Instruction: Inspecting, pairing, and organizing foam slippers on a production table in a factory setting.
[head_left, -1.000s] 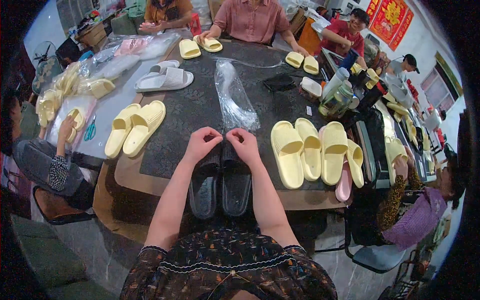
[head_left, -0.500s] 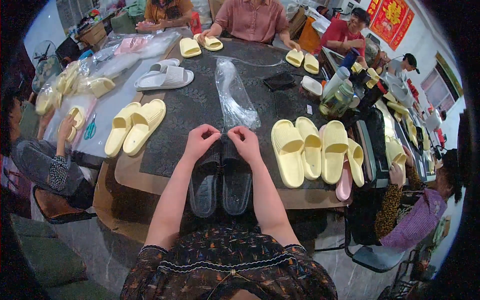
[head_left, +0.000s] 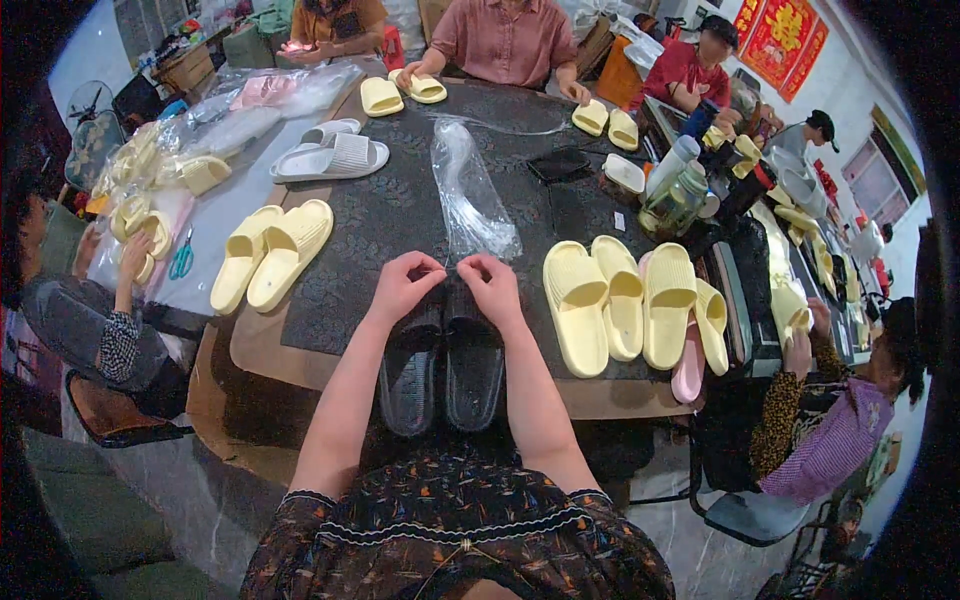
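A pair of black slide slippers (head_left: pixel 474 385) sits at the table's near edge, between my forearms. Over their far ends, my left hand (head_left: pixel 408 285) and my right hand (head_left: pixel 488 285) are both closed in a pinch, fingertips a small gap apart. Something thin and pale seems to lie at the fingertips, too fine to name. Just beyond my hands a crumpled clear plastic bag (head_left: pixel 470 190) lies on the dark patterned mat (head_left: pixel 350 235). Its near end reaches close to my fingers.
Pale yellow slippers stand as a left pair (head_left: pixel 290 255) and a right group (head_left: pixel 668 300), with a pink slipper (head_left: pixel 689 365) beneath. Grey slippers (head_left: pixel 335 160), blue scissors (head_left: pixel 181 258), a black tray (head_left: pixel 565 164) and a lidded jar (head_left: pixel 680 200) lie around. Co-workers sit about the table.
My fingertips have drawn slightly apart; both hands stay pinched over the black slippers. At the far right, the co-worker in red has lowered their head and arms.
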